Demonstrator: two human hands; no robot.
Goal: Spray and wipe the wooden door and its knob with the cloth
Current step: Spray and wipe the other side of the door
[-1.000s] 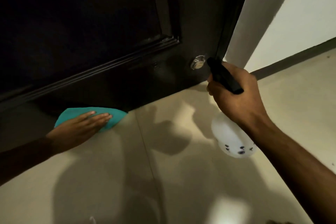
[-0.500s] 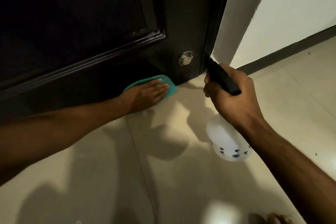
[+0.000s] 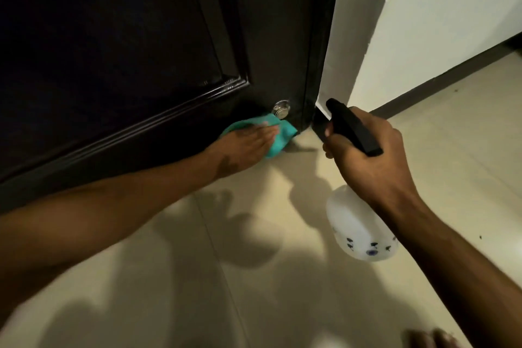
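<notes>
The left hand (image 3: 248, 144), flat and open, presses the teal cloth (image 3: 84, 135) against the dark door (image 3: 141, 51), touching just under the metal knob (image 3: 281, 109). The right hand (image 3: 367, 161), farther from the knob, grips the spray bottle (image 3: 358, 229).

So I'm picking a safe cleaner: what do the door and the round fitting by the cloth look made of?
Door: looks like wood under dark, glossy paint or varnish; highlights run along its panel moulding. Round fitting: silvery polished metal, brightly reflective. Cloth: soft teal fabric, possibly microfibre.
</notes>
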